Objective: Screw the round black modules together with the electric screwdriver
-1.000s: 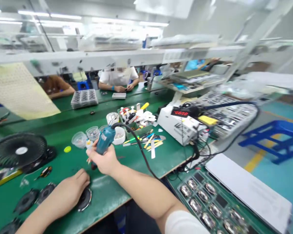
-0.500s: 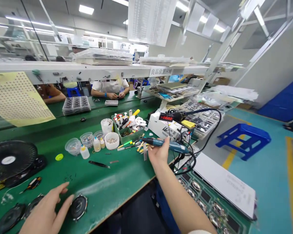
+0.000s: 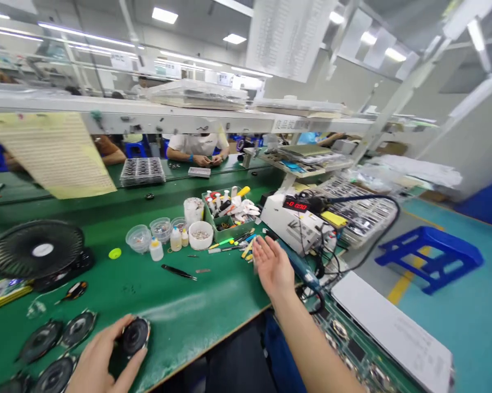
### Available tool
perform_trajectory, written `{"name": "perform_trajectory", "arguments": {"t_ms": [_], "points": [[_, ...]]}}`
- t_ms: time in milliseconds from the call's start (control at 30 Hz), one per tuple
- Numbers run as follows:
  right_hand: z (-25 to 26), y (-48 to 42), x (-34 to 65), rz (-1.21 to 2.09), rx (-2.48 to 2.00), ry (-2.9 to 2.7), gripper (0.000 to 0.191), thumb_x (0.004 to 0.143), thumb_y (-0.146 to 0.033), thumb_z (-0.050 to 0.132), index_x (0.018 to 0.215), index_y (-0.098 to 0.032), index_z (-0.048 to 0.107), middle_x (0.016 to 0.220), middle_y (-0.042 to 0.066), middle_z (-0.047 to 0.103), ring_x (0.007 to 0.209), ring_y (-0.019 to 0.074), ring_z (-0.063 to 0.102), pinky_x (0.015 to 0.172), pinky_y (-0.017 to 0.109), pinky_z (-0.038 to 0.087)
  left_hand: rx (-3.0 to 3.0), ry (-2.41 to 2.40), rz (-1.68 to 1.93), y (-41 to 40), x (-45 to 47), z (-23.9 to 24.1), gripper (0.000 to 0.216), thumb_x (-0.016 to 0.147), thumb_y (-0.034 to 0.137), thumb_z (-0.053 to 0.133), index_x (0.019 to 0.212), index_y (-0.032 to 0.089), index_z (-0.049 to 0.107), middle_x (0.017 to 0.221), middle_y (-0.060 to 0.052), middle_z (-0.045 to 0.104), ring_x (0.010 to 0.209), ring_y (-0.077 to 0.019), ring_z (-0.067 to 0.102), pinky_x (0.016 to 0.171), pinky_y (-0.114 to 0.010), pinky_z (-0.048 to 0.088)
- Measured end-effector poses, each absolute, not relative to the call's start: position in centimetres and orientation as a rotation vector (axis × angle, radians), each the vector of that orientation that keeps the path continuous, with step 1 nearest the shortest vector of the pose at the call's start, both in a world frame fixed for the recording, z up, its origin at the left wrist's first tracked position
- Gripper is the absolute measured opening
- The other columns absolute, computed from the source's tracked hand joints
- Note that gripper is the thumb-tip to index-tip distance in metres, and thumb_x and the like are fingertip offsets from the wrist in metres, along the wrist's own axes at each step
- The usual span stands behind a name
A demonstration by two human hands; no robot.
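Note:
My left hand (image 3: 107,355) is at the lower left, its thumb and forefinger closed on the rims of a round black watch-like part (image 3: 135,335). Several similar round parts (image 3: 79,328) lie on the green bench to its left. My right hand (image 3: 275,268) is open, palm up with fingers stretched out and nothing in it. Just to its right rests a blue-green pen-shaped electric screwdriver (image 3: 301,268) with a dark tip and a cord at its rear; the hand hides part of it.
Black tweezers (image 3: 179,272) lie mid-bench. Behind them stand small bottles (image 3: 156,250), a white bowl (image 3: 201,235) and a green tool box (image 3: 229,232). A white power unit (image 3: 291,224) with a red display is at right, a black fan (image 3: 35,248) at left. A co-worker's hands (image 3: 210,160) are opposite.
My right hand has let go of the electric screwdriver and opened. My left hand has closed on the round part that lay beside it. The view has turned slightly left.

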State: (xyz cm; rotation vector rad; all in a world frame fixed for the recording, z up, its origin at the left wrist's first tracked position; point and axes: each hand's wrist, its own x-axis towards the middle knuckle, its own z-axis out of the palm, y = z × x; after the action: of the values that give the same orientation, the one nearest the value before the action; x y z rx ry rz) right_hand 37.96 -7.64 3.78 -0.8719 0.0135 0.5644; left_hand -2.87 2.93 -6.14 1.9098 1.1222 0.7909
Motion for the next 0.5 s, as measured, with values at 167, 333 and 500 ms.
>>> {"name": "perform_trajectory", "arguments": {"t_ms": [167, 333, 500], "points": [[1.0, -8.2, 29.6, 0.912, -1.169, -0.617, 0.042, 0.074, -0.04, 0.094, 0.105, -0.016, 0.08, 0.092, 0.013, 0.083, 0.069, 0.0216, 0.078, 0.065, 0.028, 0.066, 0.549, 0.839, 1.268, 0.5, -2.6, 0.8, 0.058, 0.071, 0.061, 0.089, 0.116, 0.029, 0.073, 0.123, -0.008, 0.078, 0.095, -0.0255, 0.073, 0.079, -0.036, 0.063], [-0.5, -5.6, 26.1, 0.566, -1.296, -1.915, 0.023, 0.098, -0.033, 0.073, 0.119, -0.027, 0.079, 0.11, 0.008, 0.084, 0.095, 0.0256, 0.083, 0.092, 0.035, 0.068, -0.037, 0.462, 1.389, 1.7, -6.2, 4.6, 0.031, 0.1, 0.043, 0.059, 0.106, 0.018, 0.077, 0.11, -0.013, 0.077, 0.073, -0.0177, 0.066, 0.062, -0.03, 0.055], [0.1, -1.2, 20.5, 0.136, -0.918, -2.56, 0.035, 0.103, -0.028, 0.062, 0.137, -0.019, 0.067, 0.139, 0.015, 0.073, 0.126, 0.0298, 0.073, 0.106, 0.042, 0.062, -0.143, 0.322, 1.391, 1.2, -9.6, 3.1, 0.042, 0.106, 0.044, 0.049, 0.107, 0.015, 0.079, 0.111, -0.017, 0.078, 0.073, -0.017, 0.066, 0.064, -0.029, 0.055]]}}
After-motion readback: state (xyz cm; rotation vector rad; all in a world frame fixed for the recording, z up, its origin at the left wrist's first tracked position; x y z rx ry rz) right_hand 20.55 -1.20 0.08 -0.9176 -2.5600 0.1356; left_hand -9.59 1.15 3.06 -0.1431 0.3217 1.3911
